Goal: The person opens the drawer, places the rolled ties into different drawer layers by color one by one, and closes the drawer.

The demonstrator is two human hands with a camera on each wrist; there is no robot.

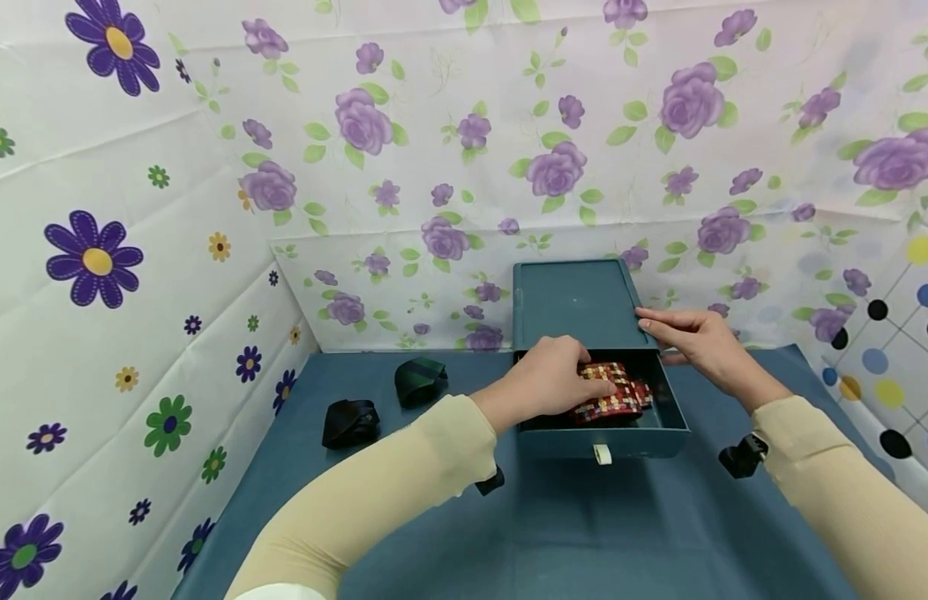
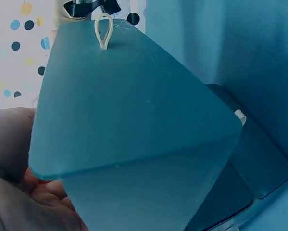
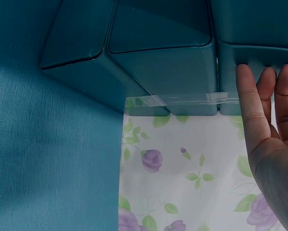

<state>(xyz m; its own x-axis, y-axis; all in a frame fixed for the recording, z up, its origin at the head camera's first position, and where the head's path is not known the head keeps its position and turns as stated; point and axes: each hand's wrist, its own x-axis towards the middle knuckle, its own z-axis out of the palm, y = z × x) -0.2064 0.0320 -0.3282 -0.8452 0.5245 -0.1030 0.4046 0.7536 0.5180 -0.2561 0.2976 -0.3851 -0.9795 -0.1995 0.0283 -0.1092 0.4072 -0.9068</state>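
A teal drawer unit (image 1: 572,304) stands against the back wall with its top drawer (image 1: 602,442) pulled out. Inside the drawer lies a rolled necktie (image 1: 610,396) in a red, yellow and black check. My left hand (image 1: 546,375) reaches in over the drawer's left side and grips the tie between thumb and fingers. In the left wrist view the drawer front (image 2: 134,96) hides most of that grip. My right hand (image 1: 692,337) steadies the unit's right side, its fairly straight fingertips (image 3: 244,72) touching the side panel in the right wrist view.
On the table (image 1: 449,533), left of the unit, lie a dark green rolled tie (image 1: 419,382) and a black rolled tie (image 1: 350,423). A pale loop tab (image 1: 602,454) sticks out from the drawer front. Flowered sheeting (image 1: 434,167) closes off the back and left.
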